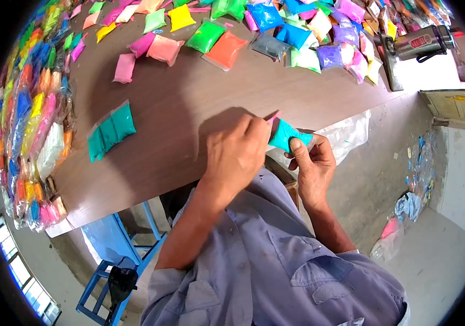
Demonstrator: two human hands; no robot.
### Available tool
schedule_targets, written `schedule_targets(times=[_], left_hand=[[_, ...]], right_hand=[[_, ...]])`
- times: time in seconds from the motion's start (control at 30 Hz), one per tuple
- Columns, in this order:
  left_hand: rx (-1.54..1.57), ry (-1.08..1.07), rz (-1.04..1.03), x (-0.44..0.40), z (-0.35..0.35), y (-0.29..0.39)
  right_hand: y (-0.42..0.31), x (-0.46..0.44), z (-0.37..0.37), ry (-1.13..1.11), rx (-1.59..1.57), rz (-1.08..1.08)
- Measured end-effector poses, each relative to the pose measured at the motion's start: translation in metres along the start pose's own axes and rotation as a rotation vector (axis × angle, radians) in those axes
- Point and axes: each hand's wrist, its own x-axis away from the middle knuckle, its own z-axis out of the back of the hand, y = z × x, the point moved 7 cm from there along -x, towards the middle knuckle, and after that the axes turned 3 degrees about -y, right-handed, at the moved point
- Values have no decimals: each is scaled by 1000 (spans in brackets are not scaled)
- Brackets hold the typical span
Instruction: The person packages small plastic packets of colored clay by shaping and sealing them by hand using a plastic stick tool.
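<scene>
Pinching a small teal packet [284,136] between thumb and fingers, the right hand [315,165] holds it just above the desk's near edge—the film glossy, the filling plump and smooth. The left hand [238,152] is curled at the packet's other end, a slim pink piece [274,117] jutting by its fingers; what they grip, I cannot tell. A larger teal pouch [112,131], creased into soft ridges, lies towards the desk's left edge. Bare desktop opens between it and the hands, and beyond them to the pillowy, many-coloured packets [224,50] along the far edge. Clear-wrapped bundles [31,130] crowd the left edge. The desk [162,119] is brown and faintly grained—a blue metal frame [134,255] stands below its near edge, on the left, and grey floor [362,190] spreads to the right.
</scene>
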Motion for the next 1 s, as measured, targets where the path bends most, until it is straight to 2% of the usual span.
schedule_targets(times=[0.1,0.17,0.2,0.27,0.3,0.33,0.4,0.47,0.53,0.6,0.7,0.73,0.8,0.87,1.0], left_hand=[[64,54,19,0,9,-5],[38,39,-118,4,12,12],[37,40,-118,7,11,16],[48,-61,-197,14,-1,33],[145,-25,-115,15,0,31],[146,-23,-117,14,3,31],[-85,-61,-66,10,7,22],[-53,10,-64,8,14,14],[-9,84,-25,7,26,10],[-58,48,-95,9,25,19],[114,47,-237,19,13,36],[114,48,-237,19,13,33],[-31,-65,-108,17,7,14],[34,-21,-88,16,9,0],[61,-8,-47,18,13,-3]], right_hand=[[-3,1,-3,11,16,27],[-3,5,-1,31,17,38],[-5,6,0,11,60,82],[-4,5,0,-8,104,128],[-7,6,-1,-16,108,212],[-10,6,-1,-23,112,295],[-12,6,3,-18,212,361],[-17,5,4,-24,309,422],[-35,10,-3,-21,490,672],[-46,10,-7,-20,542,731],[-53,12,-15,-55,685,826],[-49,13,-16,-88,703,847],[-42,13,-17,-122,722,865],[-39,16,-23,-191,762,948],[-36,17,-27,-193,806,967]])
